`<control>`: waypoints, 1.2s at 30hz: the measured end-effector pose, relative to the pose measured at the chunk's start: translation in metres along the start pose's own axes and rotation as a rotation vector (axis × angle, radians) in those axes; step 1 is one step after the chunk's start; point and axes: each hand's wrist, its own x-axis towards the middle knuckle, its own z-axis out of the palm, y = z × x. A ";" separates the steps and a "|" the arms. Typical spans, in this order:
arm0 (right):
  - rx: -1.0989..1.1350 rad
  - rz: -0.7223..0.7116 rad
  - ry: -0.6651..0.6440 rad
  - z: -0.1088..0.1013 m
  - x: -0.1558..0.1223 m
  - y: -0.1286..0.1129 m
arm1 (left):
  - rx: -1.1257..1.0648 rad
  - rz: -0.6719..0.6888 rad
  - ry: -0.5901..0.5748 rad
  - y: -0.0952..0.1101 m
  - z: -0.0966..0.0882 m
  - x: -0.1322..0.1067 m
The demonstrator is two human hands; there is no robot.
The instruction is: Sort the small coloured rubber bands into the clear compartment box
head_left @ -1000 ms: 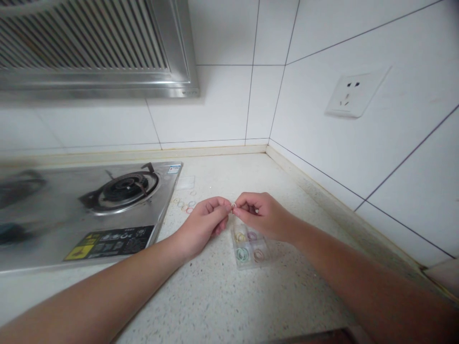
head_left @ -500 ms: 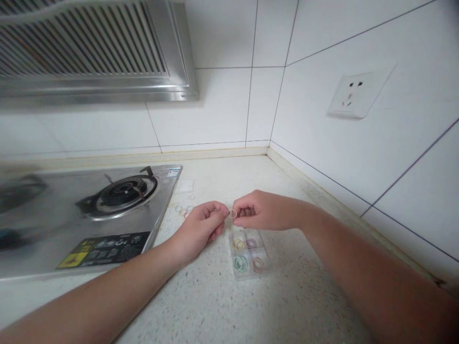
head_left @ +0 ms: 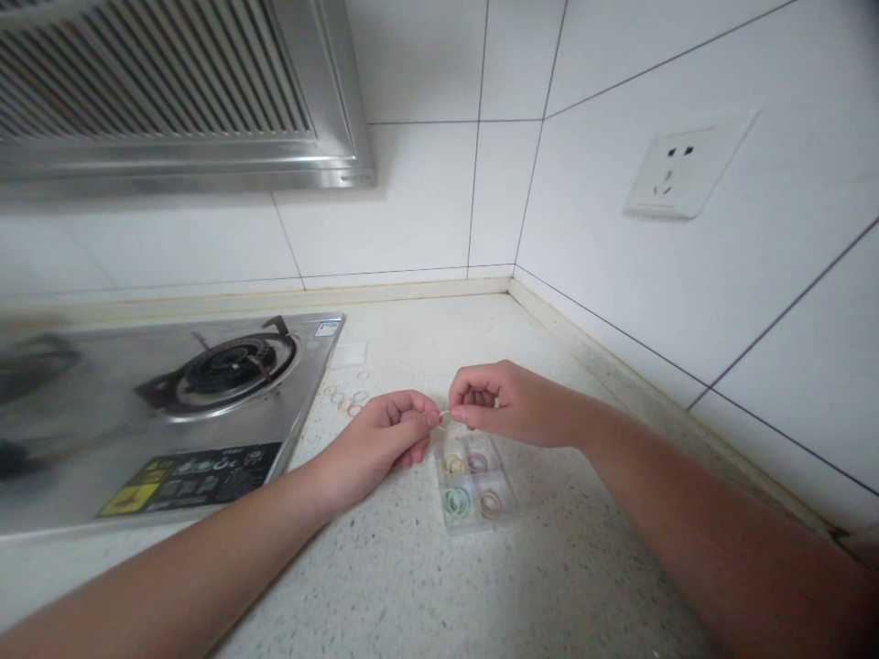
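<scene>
Where left grip (head_left: pixel 374 441) meets right grip (head_left: pixel 512 405), ring (head_left: pixel 445 418) pinched between

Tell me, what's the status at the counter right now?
Both closed: left hand and right hand pinch one small ring above the clear box. More loose rings lie by the stove. Nothing between hands and box.

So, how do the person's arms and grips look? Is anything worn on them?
Both arms are bare: the left forearm and the right forearm show no sleeve. No watch or bracelet shows at either wrist. The left grip and the right grip are bare hands, with no glove and no visible ring.
</scene>
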 end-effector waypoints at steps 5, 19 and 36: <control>0.028 0.005 -0.015 0.001 0.000 0.000 | 0.040 -0.006 -0.031 0.001 0.001 -0.001; 0.076 0.007 0.001 0.000 0.000 0.000 | 0.058 0.009 -0.095 0.000 0.001 -0.004; 0.063 -0.011 -0.144 -0.006 -0.003 0.001 | 0.052 0.028 -0.062 0.000 0.002 -0.005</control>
